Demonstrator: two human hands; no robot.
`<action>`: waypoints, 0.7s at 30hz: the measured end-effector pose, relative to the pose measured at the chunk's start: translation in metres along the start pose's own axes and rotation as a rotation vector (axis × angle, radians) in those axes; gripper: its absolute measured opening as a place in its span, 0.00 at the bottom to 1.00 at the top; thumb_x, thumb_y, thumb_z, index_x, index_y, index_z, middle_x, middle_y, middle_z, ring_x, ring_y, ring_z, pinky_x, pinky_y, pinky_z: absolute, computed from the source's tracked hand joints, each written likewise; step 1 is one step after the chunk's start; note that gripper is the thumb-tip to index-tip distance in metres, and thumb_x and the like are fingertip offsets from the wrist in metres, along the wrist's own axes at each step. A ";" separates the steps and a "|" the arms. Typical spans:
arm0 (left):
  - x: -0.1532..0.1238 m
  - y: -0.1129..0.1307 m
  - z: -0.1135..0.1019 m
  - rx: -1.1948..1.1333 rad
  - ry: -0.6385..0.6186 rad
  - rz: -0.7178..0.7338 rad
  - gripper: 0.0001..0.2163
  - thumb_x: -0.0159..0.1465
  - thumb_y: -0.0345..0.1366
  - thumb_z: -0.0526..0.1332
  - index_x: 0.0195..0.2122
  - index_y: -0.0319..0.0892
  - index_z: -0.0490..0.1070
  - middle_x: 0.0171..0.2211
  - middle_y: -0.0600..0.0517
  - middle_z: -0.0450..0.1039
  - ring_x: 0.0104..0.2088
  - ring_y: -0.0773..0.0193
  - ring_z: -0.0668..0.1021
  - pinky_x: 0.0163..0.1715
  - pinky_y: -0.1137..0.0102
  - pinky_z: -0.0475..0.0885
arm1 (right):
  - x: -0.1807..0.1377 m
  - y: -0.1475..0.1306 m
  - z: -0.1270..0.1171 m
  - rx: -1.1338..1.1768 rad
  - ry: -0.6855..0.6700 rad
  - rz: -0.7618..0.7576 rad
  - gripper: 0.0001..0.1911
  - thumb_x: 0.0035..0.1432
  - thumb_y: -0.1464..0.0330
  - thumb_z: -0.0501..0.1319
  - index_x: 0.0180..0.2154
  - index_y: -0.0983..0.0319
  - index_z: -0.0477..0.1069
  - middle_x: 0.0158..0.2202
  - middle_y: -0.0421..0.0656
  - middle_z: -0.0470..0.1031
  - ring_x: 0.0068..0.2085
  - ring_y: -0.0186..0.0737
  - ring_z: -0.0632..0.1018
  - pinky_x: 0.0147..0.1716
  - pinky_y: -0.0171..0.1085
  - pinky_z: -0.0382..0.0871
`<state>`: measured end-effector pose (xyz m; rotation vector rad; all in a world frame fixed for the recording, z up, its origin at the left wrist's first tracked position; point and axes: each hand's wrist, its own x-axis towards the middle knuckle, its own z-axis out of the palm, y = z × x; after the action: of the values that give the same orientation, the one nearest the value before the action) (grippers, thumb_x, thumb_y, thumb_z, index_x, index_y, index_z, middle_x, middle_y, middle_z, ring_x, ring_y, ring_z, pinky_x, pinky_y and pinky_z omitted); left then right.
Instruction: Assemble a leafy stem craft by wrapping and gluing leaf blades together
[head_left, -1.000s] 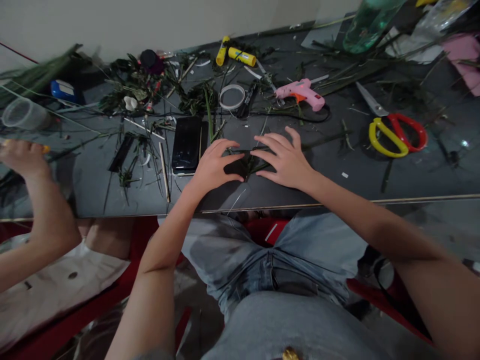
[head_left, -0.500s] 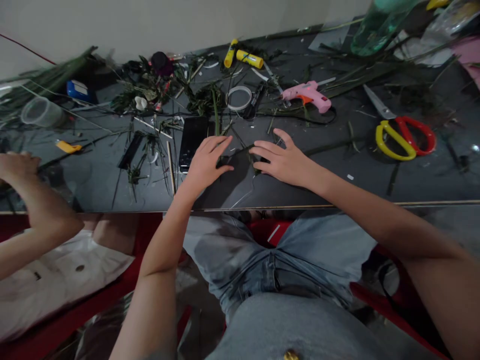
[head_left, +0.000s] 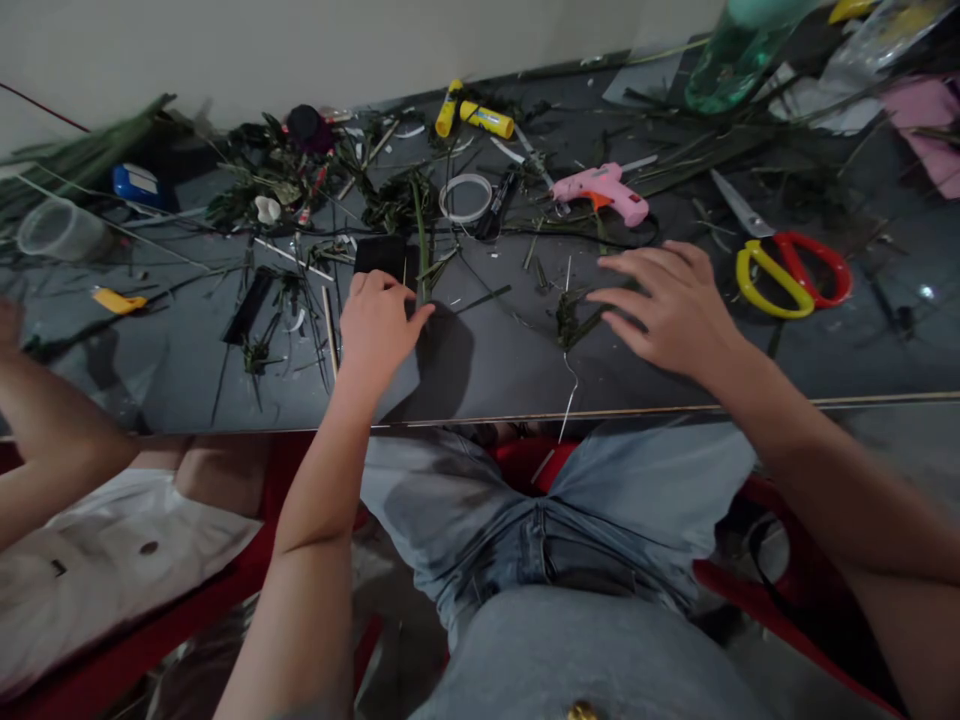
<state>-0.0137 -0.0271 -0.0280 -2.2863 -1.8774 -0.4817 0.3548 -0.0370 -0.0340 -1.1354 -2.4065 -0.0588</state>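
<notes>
My left hand (head_left: 379,325) lies over the lower part of a black phone (head_left: 379,254), thumb stretched to the right and fingers slightly bent. It covers part of the phone. A little knotted bunch of green leaf strips (head_left: 568,322) with a thin wire (head_left: 571,390) sits on the table; the wire reaches past the front edge. Just right of that bunch, my right hand (head_left: 671,305) hovers low with fingers spread and nothing in them. A pink glue gun (head_left: 609,192) is behind the right hand, and scissors (head_left: 776,283) with yellow and red handles lie to its right.
Leaf scraps, a tape roll (head_left: 466,198), a black marker-like item (head_left: 496,205) and yellow glue sticks (head_left: 486,118) lie farther back. A green bottle (head_left: 720,70) stands at the back right. Another person's arm (head_left: 60,410) rests at the left, near a plastic cup (head_left: 64,235).
My hands have moved apart: the left onto the phone, the right away to the right. The knotted leaf bunch with its wire now shows in full between them.
</notes>
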 end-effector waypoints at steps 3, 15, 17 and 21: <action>-0.002 0.013 -0.012 0.152 -0.164 -0.092 0.16 0.65 0.44 0.62 0.32 0.35 0.80 0.39 0.33 0.77 0.50 0.37 0.76 0.46 0.47 0.76 | -0.006 0.009 0.000 0.059 0.083 0.063 0.19 0.67 0.64 0.56 0.55 0.44 0.76 0.64 0.40 0.71 0.62 0.62 0.72 0.62 0.68 0.56; 0.022 0.042 -0.032 0.010 -0.276 -0.458 0.04 0.51 0.32 0.68 0.23 0.41 0.73 0.26 0.44 0.73 0.40 0.41 0.80 0.44 0.50 0.74 | -0.011 -0.009 0.001 0.030 0.132 0.149 0.10 0.66 0.65 0.60 0.45 0.52 0.78 0.61 0.44 0.74 0.61 0.58 0.75 0.62 0.66 0.61; 0.012 0.033 -0.047 -0.135 -0.093 -0.468 0.04 0.53 0.34 0.67 0.24 0.43 0.74 0.23 0.49 0.69 0.34 0.51 0.78 0.40 0.59 0.72 | -0.016 -0.006 -0.001 0.040 0.188 0.149 0.08 0.65 0.66 0.61 0.44 0.54 0.78 0.59 0.46 0.76 0.59 0.57 0.77 0.60 0.62 0.66; -0.002 0.025 -0.056 -0.836 0.213 -0.463 0.06 0.59 0.36 0.65 0.26 0.44 0.72 0.21 0.57 0.62 0.22 0.70 0.66 0.24 0.72 0.60 | -0.015 -0.007 0.001 0.108 0.335 0.150 0.06 0.63 0.67 0.61 0.41 0.57 0.77 0.49 0.47 0.82 0.51 0.52 0.82 0.51 0.53 0.75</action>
<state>0.0017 -0.0515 0.0264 -1.9938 -2.3717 -1.7779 0.3575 -0.0524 -0.0401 -1.1513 -2.0029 -0.0637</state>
